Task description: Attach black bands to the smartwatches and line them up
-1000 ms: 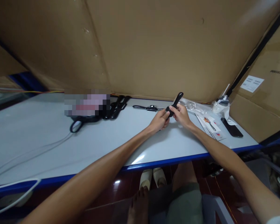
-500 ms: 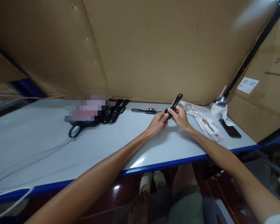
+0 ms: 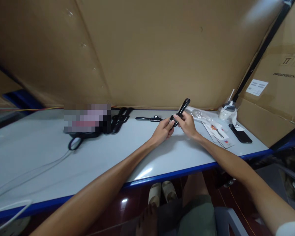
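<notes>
Both hands hold one glossy black spokeshave [image 3: 184, 107] above the table. My left hand [image 3: 161, 132] is closed around its near end, with the thumb on the middle body. My right hand [image 3: 188, 126] grips the middle from the other side, thumb pressed on it. One handle, with a hole at its tip, sticks up and right past the fingers; the other is hidden by my left hand. Just behind my left hand a second spokeshave [image 3: 144, 118] lies flat on the white table [image 3: 113, 154]. Further left, several more black spokeshaves [image 3: 118, 124] lie side by side.
A black bag with a loop strap [image 3: 75, 143], partly pixelated, sits at left with a pale cable. At right are printed cards [image 3: 217, 131], clear plastic bags [image 3: 201, 114], a wrapped bottle [image 3: 227, 111] and a black phone [image 3: 240, 133]. Cardboard [image 3: 149, 55] walls the back.
The view has shifted slightly, moving most things a little left in the picture. Both hands keep their grip on the spokeshave, with hardly any change in its tilt.
</notes>
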The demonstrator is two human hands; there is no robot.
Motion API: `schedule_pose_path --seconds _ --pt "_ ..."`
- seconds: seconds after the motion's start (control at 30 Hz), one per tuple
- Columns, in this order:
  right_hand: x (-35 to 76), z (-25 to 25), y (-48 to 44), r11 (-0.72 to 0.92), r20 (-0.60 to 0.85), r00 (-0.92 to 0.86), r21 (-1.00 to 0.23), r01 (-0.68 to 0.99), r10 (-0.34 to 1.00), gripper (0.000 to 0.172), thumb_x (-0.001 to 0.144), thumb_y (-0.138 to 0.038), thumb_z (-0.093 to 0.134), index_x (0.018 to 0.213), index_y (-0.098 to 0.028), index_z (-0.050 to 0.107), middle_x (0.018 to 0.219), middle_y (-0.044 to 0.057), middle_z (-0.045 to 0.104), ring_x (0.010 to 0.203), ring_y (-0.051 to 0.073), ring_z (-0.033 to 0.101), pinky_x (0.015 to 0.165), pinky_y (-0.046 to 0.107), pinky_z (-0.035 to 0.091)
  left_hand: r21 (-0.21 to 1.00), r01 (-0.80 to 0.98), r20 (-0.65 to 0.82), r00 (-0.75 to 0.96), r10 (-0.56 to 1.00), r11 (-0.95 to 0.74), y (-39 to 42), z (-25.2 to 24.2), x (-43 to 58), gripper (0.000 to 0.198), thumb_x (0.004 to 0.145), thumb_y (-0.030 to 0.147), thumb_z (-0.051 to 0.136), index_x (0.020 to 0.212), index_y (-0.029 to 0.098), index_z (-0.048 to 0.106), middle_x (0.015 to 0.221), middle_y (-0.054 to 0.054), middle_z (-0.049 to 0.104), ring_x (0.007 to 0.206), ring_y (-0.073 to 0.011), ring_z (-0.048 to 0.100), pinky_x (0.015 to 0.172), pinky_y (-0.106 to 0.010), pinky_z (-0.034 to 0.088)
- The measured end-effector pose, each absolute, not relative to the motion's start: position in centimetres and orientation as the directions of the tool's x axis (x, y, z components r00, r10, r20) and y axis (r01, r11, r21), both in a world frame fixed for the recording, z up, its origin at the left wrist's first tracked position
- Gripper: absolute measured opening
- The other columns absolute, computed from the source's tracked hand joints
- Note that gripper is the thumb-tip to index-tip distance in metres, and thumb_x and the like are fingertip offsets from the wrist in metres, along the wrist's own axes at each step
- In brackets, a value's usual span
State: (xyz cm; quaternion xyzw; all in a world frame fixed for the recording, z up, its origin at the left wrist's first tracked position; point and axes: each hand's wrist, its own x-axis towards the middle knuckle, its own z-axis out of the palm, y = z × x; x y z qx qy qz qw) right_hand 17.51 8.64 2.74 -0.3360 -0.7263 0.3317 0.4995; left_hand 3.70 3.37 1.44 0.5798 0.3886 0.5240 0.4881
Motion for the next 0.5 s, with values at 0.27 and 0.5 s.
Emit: schedule_pose_path --seconds 0.27,0.5 --pt "17.53 2.88 8.44 0.574 0.524 -0.257 -0.796 0.192 0.812 0.036 0.085 -0.057 0.060 0.075 -0.022 0.053 0.063 -0.002 0.054 0.057 0.013 0.050 0.051 0.024 0.038 0.967 -0.037 0.256 0.120 0.959 -0.253 3.46 1.34 3.79 0.046 0.085 0.063 0.063 0.080 0.022 0.044 0.049 0.009 0.039 0.037 -0.0051 0.029 0.037 -0.018 0.023" --pt "17.62 2.54 8.79 0.583 0.534 -0.257 -0.792 0.182 0.806 0.032 0.087 -0.051 0.060 0.076 -0.022 0.054 0.062 -0.003 0.054 0.056 0.013 0.051 0.051 0.024 0.037 0.968 -0.011 0.250 0.114 0.961 -0.250 3.85 1.03 3.68 0.050 0.085 0.067 0.061 0.074 0.020 0.046 0.048 0.009 0.038 0.037 -0.0048 0.029 0.038 -0.019 0.024"
